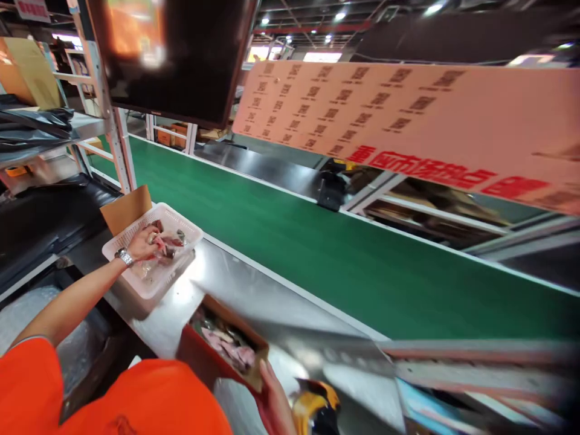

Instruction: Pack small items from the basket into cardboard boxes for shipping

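Note:
My left hand (pixel 144 243) reaches into a white perforated basket (pixel 181 219) on the steel counter, with a watch on the wrist. Its fingers curl round small pink and dark packets (pixel 168 244) inside. My right hand (pixel 274 399) holds the near corner of an open cardboard box (pixel 206 361) at the counter's front. Pale pink packets (pixel 233 351) lie in that box. A yellow and black tool (pixel 315 406) sits just right of my right hand.
A green conveyor belt (pixel 290 229) runs diagonally behind the steel counter (pixel 254 290). A dark monitor (pixel 172 57) hangs above on a metal frame. A large printed cardboard sheet (pixel 408 121) stands beyond the belt. Black bags (pixel 40 211) lie at left.

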A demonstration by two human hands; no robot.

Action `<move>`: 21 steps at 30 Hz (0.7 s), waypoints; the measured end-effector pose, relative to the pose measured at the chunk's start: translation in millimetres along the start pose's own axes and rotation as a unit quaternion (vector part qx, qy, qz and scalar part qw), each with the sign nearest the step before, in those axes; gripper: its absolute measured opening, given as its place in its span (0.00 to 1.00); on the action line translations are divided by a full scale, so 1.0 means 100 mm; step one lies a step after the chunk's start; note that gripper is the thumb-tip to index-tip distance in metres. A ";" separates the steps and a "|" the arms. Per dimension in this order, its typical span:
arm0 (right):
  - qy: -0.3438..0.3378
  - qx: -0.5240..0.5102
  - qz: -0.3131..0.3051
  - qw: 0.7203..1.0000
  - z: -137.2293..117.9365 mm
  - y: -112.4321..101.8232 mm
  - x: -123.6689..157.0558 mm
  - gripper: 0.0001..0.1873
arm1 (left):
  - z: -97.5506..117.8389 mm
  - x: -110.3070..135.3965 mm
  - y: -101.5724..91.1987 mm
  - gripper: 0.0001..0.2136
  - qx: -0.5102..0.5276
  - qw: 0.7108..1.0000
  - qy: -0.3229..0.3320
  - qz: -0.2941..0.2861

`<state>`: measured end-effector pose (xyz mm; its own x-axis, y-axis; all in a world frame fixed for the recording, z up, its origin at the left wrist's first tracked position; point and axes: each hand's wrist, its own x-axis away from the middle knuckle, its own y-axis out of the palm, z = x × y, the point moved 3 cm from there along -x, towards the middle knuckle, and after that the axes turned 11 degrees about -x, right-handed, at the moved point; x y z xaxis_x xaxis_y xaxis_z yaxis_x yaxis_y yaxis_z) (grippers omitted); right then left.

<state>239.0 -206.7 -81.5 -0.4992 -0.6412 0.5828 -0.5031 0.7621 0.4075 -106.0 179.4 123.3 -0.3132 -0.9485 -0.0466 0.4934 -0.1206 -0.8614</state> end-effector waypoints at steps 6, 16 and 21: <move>0.010 -0.012 -0.025 1.000 0.01 0.15 0.10 0.43 | 1.09 0.82 0.99 0.20 -0.004 0.949 0.272 -0.159; -0.102 0.090 -0.029 0.990 0.17 0.09 0.04 0.51 | 1.50 1.13 2.00 0.22 -0.195 0.789 0.473 -0.341; -0.292 0.252 -0.028 0.922 0.13 0.05 0.21 0.45 | 1.56 1.13 2.12 0.21 -0.285 0.736 0.513 -0.336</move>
<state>216.6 -217.7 -76.3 -0.6833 -0.7293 0.0339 -0.7301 0.6823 -0.0388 89.8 1.0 14.1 -0.9242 0.0261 0.3811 -0.3819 -0.0421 -0.9232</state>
